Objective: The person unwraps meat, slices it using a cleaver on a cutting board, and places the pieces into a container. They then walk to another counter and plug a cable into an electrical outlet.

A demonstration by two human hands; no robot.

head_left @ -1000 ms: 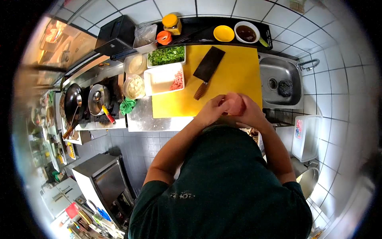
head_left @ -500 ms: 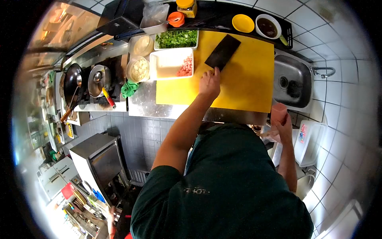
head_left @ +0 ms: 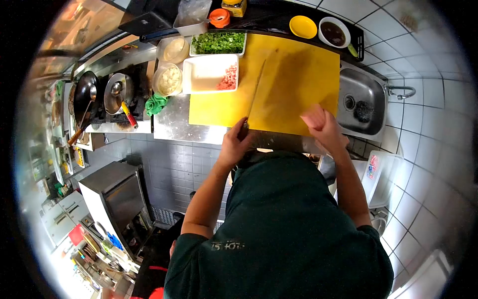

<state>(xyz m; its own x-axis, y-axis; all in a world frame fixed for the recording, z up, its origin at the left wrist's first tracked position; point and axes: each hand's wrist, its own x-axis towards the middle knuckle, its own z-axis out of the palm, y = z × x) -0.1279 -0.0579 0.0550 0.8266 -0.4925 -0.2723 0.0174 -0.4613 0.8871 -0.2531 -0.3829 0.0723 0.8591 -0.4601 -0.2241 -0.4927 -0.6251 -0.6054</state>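
My left hand grips a cleaver by its handle at the front edge of the yellow cutting board. The blade is seen nearly edge-on, pointing away from me over the board. In my right hand is a pink block of ham, held with closed fingers above the board's front right corner. A white tray with diced pink meat stands at the board's left. Behind it sits a container of chopped greens.
Tubs of pale food and a green cloth lie left of the tray. A sink adjoins on the right. Pans stand on the stove at left. A yellow dish and a bowl of dark liquid line the back shelf.
My left hand has drawn back towards me with the cleaver, its blade turned from flat to edge-on. My right hand has brought the ham from beside the counter up over the board.
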